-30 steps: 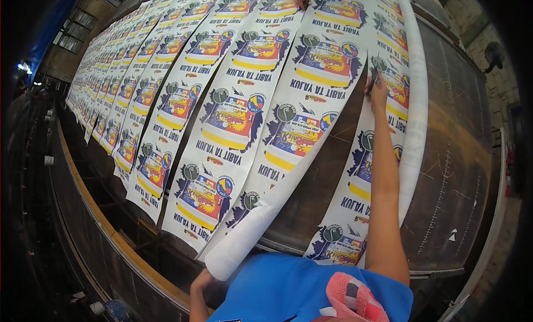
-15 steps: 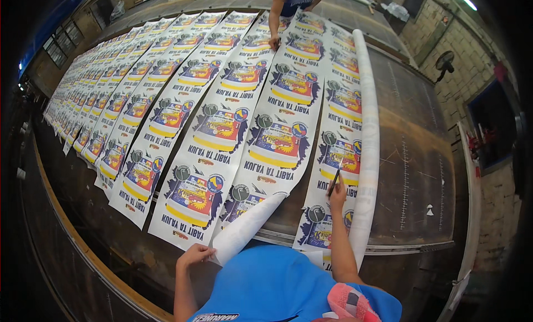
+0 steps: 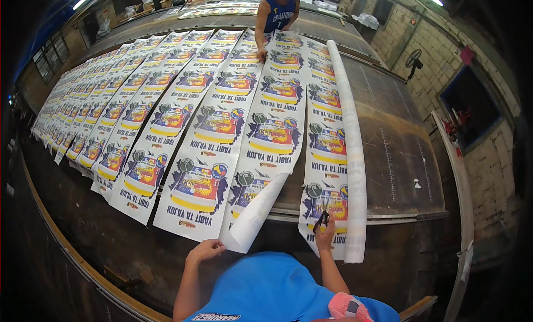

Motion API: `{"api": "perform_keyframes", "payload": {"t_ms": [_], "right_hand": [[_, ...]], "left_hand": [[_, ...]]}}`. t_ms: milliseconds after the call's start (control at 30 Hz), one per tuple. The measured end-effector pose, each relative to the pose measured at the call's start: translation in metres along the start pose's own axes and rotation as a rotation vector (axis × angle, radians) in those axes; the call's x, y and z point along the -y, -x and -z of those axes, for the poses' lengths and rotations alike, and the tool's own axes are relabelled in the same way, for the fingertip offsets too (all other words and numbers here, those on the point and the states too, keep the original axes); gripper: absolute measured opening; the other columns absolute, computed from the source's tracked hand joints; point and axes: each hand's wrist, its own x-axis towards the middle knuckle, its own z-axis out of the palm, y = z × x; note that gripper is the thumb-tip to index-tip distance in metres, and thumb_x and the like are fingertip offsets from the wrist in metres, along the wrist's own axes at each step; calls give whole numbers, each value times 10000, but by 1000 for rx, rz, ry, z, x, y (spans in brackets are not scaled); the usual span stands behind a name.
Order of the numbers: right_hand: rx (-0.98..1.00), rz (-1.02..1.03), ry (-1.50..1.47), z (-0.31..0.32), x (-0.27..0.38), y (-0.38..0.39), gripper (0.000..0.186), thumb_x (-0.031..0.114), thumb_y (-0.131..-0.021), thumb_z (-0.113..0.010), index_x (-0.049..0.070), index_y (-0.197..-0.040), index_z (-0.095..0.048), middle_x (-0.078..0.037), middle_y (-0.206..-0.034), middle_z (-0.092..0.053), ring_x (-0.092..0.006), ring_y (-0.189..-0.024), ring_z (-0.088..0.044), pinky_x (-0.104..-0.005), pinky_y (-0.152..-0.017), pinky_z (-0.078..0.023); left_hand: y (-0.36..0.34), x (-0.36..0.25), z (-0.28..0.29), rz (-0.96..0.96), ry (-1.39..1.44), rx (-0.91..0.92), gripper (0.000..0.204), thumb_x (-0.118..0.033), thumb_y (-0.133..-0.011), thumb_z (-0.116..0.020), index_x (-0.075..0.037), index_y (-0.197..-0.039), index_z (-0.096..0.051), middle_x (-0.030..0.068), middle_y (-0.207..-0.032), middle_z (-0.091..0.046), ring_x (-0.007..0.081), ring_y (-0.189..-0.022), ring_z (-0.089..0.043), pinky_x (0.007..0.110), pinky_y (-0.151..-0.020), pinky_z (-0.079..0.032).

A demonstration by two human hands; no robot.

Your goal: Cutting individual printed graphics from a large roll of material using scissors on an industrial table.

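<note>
My right hand (image 3: 326,237) grips a pair of dark-handled scissors (image 3: 322,217), their blades pointing away from me over the rightmost printed strip (image 3: 326,141). This strip lies beside a long white roll (image 3: 352,155). My left hand (image 3: 206,250) is at the near edge of the neighbouring printed strip (image 3: 272,132), fingers closed at its lower left corner. That strip's near right corner is folded over, showing its white back (image 3: 258,211). A dark gap separates the two strips towards me.
More printed strips (image 3: 194,183) lie side by side across the long dark table (image 3: 383,127), leftwards. Across it, a person in a blue sleeveless top (image 3: 276,13) has a hand (image 3: 261,55) on the strips. A wall fan (image 3: 413,61) and a metal table edge (image 3: 388,218) are at the right.
My right hand with the scissors has come back towards me, to the strip's near end. The folded strip corner has shifted, and my view has tilted up to show more of the far person.
</note>
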Motion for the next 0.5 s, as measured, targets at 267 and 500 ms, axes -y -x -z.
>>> {"api": "perform_keyframes", "payload": {"t_ms": [267,500], "right_hand": [[97,53,324,8,-24,101,713,146,-821,-732,20,-1442,-404,-161,-1169,-557,-374,-1172,-489,-545,-1073,-294],[188,325,363,9,-3,125,665,178,-868,-703,68,-1454,-408,-145,-1244,-545,-333,-1257,-473,-587,-1147,-225]], "left_hand": [[19,5,-25,-97,-156,58,326,-318,-922,-649,-36,-1081,-692,129,-966,-726,253,-896,-689,364,-820,-533],[49,5,-52,-194,-91,59,342,-338,-922,-656,-44,-1093,-691,124,-983,-728,269,-906,-688,361,-811,-527]]}}
